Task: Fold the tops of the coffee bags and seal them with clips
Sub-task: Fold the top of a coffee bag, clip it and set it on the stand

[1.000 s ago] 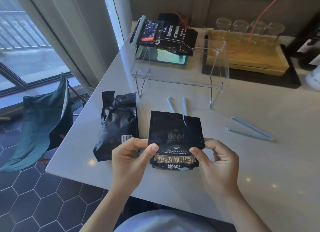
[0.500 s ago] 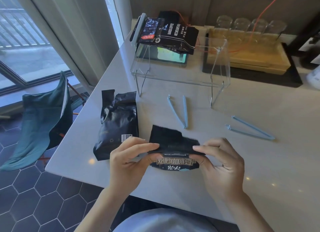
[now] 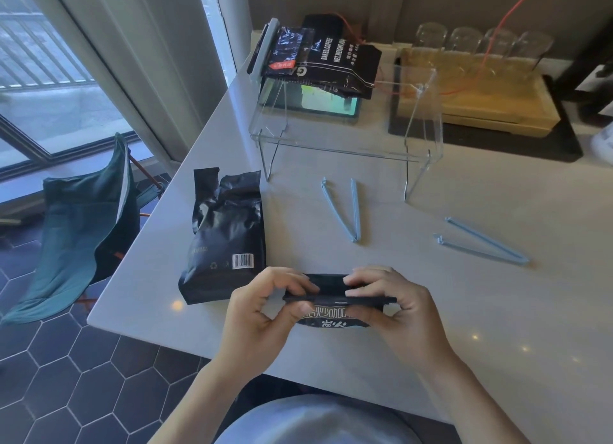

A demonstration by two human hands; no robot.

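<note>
Both hands on the small black coffee bag (image 3: 335, 306) at the near edge of the table (image 3: 497, 311): left hand (image 3: 262, 314) pinching its left end, right hand (image 3: 394, 307) pinching its right end, top rolled down into a flat band between them. Probably light, thin and crinkly foil, slick and inclined to spring open; best held along the crease at both ends, firmly. Second, larger bag (image 3: 225, 241) lying unfolded just to the left. Two open blue clips, one (image 3: 345, 209) beyond the hands, another (image 3: 481, 244) farther right, within reach.
</note>
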